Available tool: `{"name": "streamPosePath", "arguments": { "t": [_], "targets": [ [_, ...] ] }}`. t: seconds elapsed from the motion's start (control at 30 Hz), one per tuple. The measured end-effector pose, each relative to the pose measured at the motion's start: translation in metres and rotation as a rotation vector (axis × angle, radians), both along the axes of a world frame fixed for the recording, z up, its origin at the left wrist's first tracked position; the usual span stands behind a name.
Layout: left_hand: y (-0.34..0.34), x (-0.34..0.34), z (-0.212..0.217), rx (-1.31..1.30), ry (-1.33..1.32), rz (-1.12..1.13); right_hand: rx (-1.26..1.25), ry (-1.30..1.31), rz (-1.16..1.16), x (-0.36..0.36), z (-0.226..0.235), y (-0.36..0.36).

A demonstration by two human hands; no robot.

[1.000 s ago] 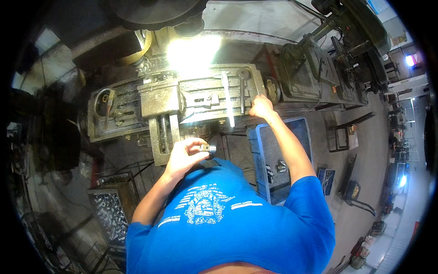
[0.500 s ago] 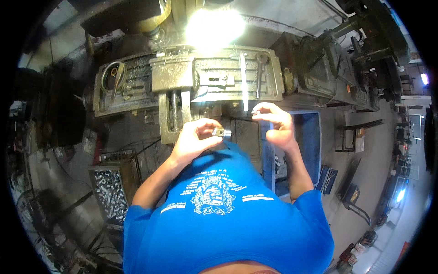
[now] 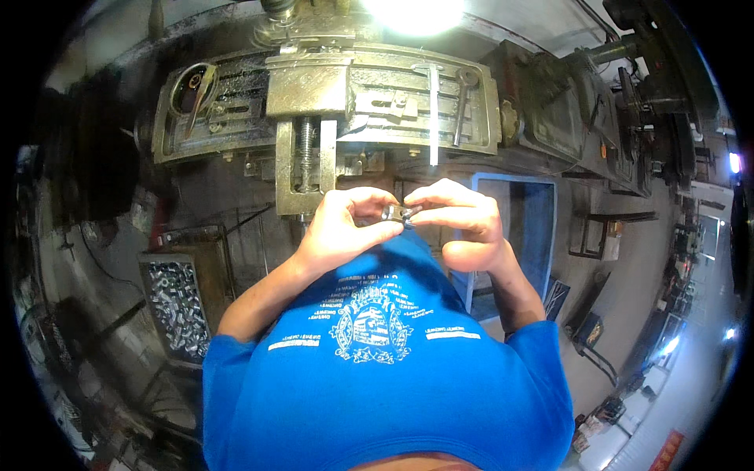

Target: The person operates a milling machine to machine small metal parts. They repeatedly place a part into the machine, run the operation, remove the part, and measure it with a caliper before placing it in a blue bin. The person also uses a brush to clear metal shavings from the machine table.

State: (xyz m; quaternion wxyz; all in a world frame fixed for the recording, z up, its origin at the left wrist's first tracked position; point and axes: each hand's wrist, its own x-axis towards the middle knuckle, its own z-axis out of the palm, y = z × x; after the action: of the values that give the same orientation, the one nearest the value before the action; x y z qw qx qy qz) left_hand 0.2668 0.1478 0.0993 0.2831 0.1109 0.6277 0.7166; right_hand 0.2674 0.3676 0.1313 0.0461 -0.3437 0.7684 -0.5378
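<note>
In front of my chest, my left hand (image 3: 339,229) grips a small shiny metal part (image 3: 397,213) with a hole in it, between thumb and fingers. My right hand (image 3: 469,226) meets it from the other side, its fingertips pinched at the part's right end. A small piece sits in that pinch; its shape is mostly covered by the fingers. Just beyond my hands is a milling machine's slotted table (image 3: 236,86), carrying a vise (image 3: 309,88) whose screw end points toward me.
A flat metal bar (image 3: 434,118) overhangs the table's near edge beside a wrench (image 3: 463,102). At left stands a bin (image 3: 206,275) heaped with metal parts (image 3: 174,306). A blue crate (image 3: 550,235) stands close to my right arm. A bright lamp (image 3: 412,9) shines above the table.
My right hand has moved left with its small metal piece, up to the part in my left hand. The hands were apart before. The view has shifted a little.
</note>
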Motion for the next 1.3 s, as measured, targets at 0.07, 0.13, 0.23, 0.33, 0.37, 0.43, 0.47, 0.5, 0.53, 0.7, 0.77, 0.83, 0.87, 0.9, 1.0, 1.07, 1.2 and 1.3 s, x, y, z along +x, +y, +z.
{"name": "streamPosePath", "arguments": {
  "t": [0.07,0.13,0.23,0.33,0.37,0.43,0.47,0.5,0.53,0.7,0.77,0.83,0.87,0.9,1.0,1.07,1.2,1.3],
  "targets": [
    [-0.001,0.001,-0.002,-0.043,0.054,0.015,0.019,0.006,0.004,-0.001,0.001,-0.002],
    [-0.003,0.000,0.003,-0.087,0.028,-0.001,0.035,0.020,0.008,-0.002,0.003,-0.004],
    [-0.005,0.001,0.002,-0.101,0.012,-0.002,0.076,0.066,0.014,-0.003,0.007,-0.008],
    [-0.006,0.000,0.001,-0.105,0.016,-0.009,0.132,0.133,0.010,-0.003,0.009,-0.011],
    [-0.006,0.000,0.001,-0.110,0.018,-0.014,0.140,0.145,0.009,-0.003,0.010,-0.012],
    [-0.006,-0.001,0.003,-0.113,0.033,-0.007,0.163,0.148,0.014,-0.003,0.011,-0.013],
    [-0.006,-0.001,0.003,-0.114,0.041,-0.003,0.179,0.138,0.019,-0.004,0.013,-0.013],
    [-0.006,0.000,0.002,-0.123,0.042,-0.005,0.196,0.128,0.023,-0.004,0.015,-0.013],
    [-0.006,0.000,0.001,-0.131,0.042,-0.007,0.185,0.118,0.027,-0.004,0.014,-0.013],
    [-0.006,-0.001,-0.001,-0.127,0.040,-0.030,0.070,-0.015,0.044,-0.005,0.007,-0.009],
    [-0.005,0.000,-0.003,-0.124,0.056,-0.038,0.040,-0.082,0.068,-0.008,0.004,-0.005],
    [-0.006,0.000,-0.003,-0.030,-0.057,-0.025,-0.035,-0.161,0.061,-0.008,-0.002,-0.003],
    [-0.006,0.000,-0.003,0.018,-0.114,-0.019,-0.094,-0.207,0.045,-0.007,-0.007,-0.003],
    [-0.006,-0.001,-0.002,0.048,-0.128,-0.018,-0.155,-0.252,0.032,-0.006,-0.012,-0.003],
    [-0.006,-0.002,0.001,0.142,-0.180,-0.006,-0.292,-0.393,0.047,-0.006,-0.014,-0.004],
    [-0.006,-0.001,-0.002,0.209,-0.228,0.012,-0.374,-0.460,0.054,-0.005,-0.019,-0.007],
    [-0.007,-0.001,-0.007,0.319,-0.271,0.022,-0.413,-0.501,0.098,-0.006,-0.013,-0.013],
    [-0.006,-0.001,-0.006,0.396,-0.304,0.030,-0.338,-0.444,0.070,-0.006,-0.015,-0.012]
  ]
}}
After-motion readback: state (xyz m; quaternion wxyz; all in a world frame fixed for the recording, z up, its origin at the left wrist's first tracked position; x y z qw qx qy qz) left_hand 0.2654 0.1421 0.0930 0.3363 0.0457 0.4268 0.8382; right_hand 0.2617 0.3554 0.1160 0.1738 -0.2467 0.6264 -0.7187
